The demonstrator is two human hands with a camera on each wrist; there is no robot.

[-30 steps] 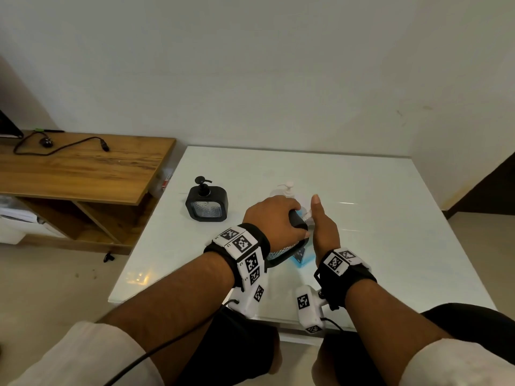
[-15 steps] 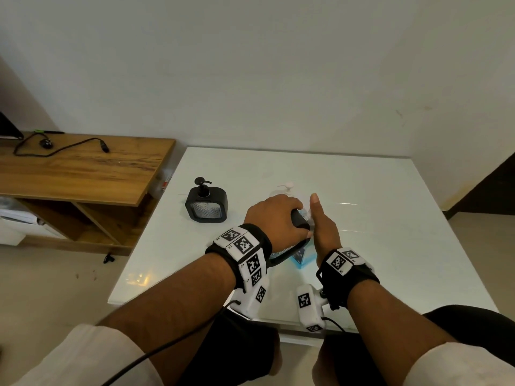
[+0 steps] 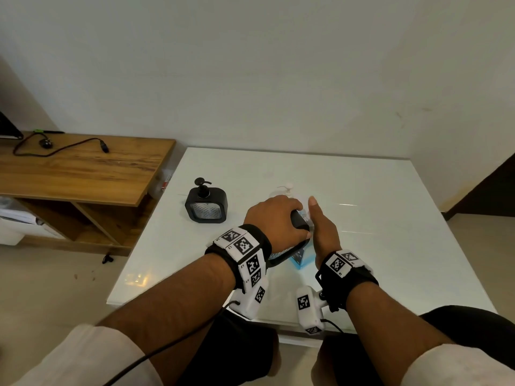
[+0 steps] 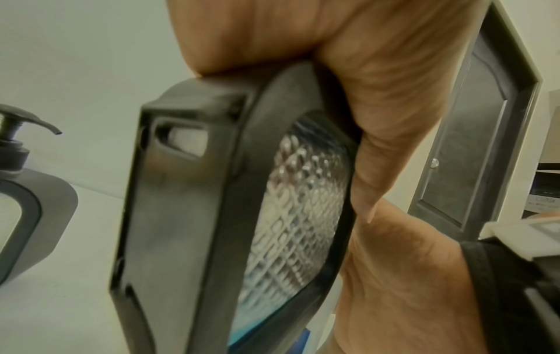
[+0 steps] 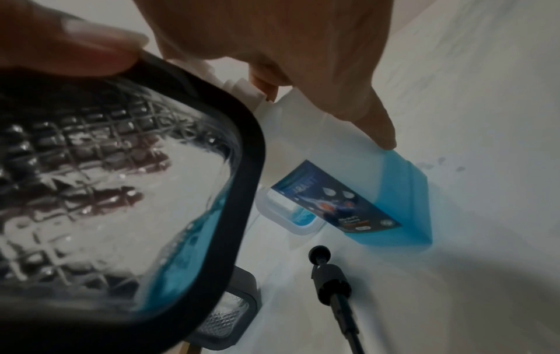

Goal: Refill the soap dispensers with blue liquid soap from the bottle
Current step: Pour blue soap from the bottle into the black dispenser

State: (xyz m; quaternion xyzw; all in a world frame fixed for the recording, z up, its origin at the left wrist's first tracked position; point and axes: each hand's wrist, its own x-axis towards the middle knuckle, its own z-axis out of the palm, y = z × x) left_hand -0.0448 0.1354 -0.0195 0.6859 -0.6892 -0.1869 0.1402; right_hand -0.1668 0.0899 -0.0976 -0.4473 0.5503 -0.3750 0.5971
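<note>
Blue soap sits low in the tilted black dispenser (image 5: 115,191), which the left hand (image 3: 274,220) clasps over its top edge, fingers wrapped round the frame. Just right of the dispenser, the refill bottle (image 5: 357,191) leans toward it, right hand (image 3: 323,232) curled about its upper part, thumb up. Whether soap flows now, cannot tell. Advice: keep the mouths aligned, raise the bottle slowly, and watch the level through the textured window. Second dispenser (image 3: 206,204) stands on the table (image 3: 390,246), well left.
</note>
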